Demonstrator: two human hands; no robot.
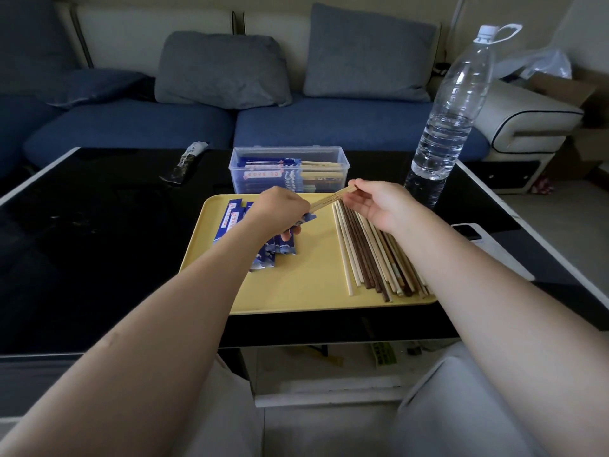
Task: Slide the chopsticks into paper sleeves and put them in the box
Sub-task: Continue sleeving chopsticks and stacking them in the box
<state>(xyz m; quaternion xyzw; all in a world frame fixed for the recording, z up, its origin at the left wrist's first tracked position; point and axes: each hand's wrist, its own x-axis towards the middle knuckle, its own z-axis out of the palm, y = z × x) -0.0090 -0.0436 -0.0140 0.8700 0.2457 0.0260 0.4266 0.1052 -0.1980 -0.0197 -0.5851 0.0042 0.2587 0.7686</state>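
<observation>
glossy black table (99, 225), matt yellow tray (313, 275), clear plastic box (290, 153), wooden chopsticks (369, 252).

Room dim, overall exposure low; soft diffuse light from upper right, no hard shadows. Black table (99, 245) glossy: faint pale smears and weak reflections near left edge, far edge catches thin bright line. Yellow tray (306, 291) brightest surface, evenly lit. Water bottle (451, 117) shows small highlights. Wide-angle distortion: table edges bow, forearms stretch toward bottom corners. Sofa (230, 120) slightly soft; centre acceptably sharp, mild noise in shadows.
</observation>
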